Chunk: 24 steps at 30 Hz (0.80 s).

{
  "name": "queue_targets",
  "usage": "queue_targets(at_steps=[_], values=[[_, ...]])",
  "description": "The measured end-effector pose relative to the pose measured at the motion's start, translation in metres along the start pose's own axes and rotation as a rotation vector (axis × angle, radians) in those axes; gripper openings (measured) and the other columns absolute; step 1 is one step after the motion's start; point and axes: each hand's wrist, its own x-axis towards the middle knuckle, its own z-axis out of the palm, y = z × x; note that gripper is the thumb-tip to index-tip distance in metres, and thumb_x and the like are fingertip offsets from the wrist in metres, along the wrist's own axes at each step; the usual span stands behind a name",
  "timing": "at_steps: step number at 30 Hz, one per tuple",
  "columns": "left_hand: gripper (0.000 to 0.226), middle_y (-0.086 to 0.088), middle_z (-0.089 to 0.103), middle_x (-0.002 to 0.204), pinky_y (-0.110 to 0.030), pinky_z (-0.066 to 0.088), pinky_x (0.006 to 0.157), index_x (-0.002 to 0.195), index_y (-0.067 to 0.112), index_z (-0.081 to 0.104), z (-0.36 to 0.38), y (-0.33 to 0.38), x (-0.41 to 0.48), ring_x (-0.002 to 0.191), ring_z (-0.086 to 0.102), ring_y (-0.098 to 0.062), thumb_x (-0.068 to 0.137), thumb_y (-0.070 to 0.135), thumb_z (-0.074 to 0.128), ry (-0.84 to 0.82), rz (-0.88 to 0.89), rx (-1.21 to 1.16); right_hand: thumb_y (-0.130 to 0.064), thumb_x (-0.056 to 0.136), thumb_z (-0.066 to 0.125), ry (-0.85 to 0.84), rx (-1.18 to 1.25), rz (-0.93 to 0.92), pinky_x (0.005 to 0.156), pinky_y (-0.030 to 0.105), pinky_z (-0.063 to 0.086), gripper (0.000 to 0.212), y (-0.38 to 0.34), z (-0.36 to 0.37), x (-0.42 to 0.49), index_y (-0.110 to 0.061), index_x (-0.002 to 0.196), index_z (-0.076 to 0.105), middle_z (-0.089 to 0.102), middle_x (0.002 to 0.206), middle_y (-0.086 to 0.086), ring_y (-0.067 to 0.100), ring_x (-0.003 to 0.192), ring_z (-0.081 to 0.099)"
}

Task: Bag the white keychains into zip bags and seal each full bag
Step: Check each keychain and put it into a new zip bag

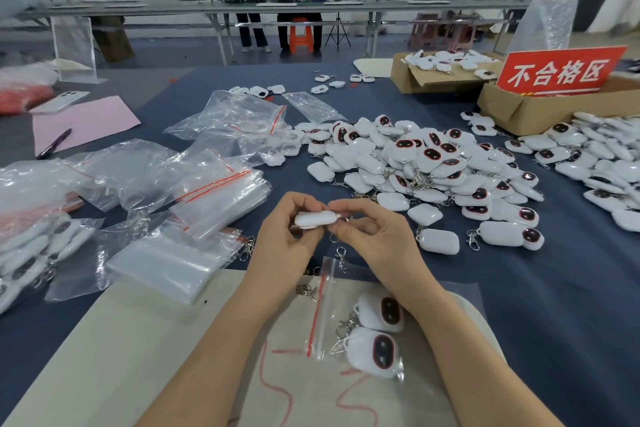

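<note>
Both hands hold one white keychain edge-on above the table. My left hand grips its left end, and my right hand pinches its right end, with the metal clasp hanging below. Under my right forearm lies a zip bag with a red seal strip, open end to the left, holding two white keychains with dark red-rimmed faces. A big pile of loose keychains spreads to the right. Stacks of unused zip bags lie to the left.
A beige mat covers the near table edge. Filled bags sit at far left. Cardboard boxes and a red sign stand at back right. A pink sheet with a pen lies at left. Two people work at a far table.
</note>
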Motion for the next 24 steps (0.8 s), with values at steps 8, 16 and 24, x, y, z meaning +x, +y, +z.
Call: queue_targets(at_steps=[8,16,24], values=[[0.016,0.011,0.077,0.098,-0.019,0.054,0.085,0.114,0.027,0.067,0.0025,0.0042,-0.001,0.096,0.072,-0.006,0.102,0.02,0.061,-0.083,0.011,0.034,-0.021,0.102,0.06,0.041,0.083,0.108,0.069,0.031,0.061,0.023,0.0037,-0.0051,0.0035,-0.032,0.104,0.08,0.074,0.093,0.014,0.023,0.077,0.063],[0.015,0.006,0.077,0.092,-0.011,0.05,0.077,0.113,0.021,0.069,0.0016,0.0064,-0.0017,0.09,0.072,-0.004,0.102,0.022,0.058,-0.098,0.014,-0.017,-0.035,0.092,0.064,0.034,0.134,0.145,0.067,0.027,0.059,0.02,0.0068,-0.0057,0.0062,-0.035,0.104,0.08,0.072,0.091,0.013,0.017,0.078,0.062],[0.011,0.009,0.076,0.099,-0.014,0.052,0.076,0.106,0.03,0.07,-0.0017,0.002,-0.001,0.09,0.071,-0.005,0.102,0.027,0.06,0.07,-0.05,-0.116,-0.029,0.101,0.056,0.042,0.155,0.124,0.067,0.029,0.058,0.023,0.0068,-0.0091,0.0045,-0.034,0.106,0.078,0.061,0.074,-0.005,0.01,0.059,0.056]])
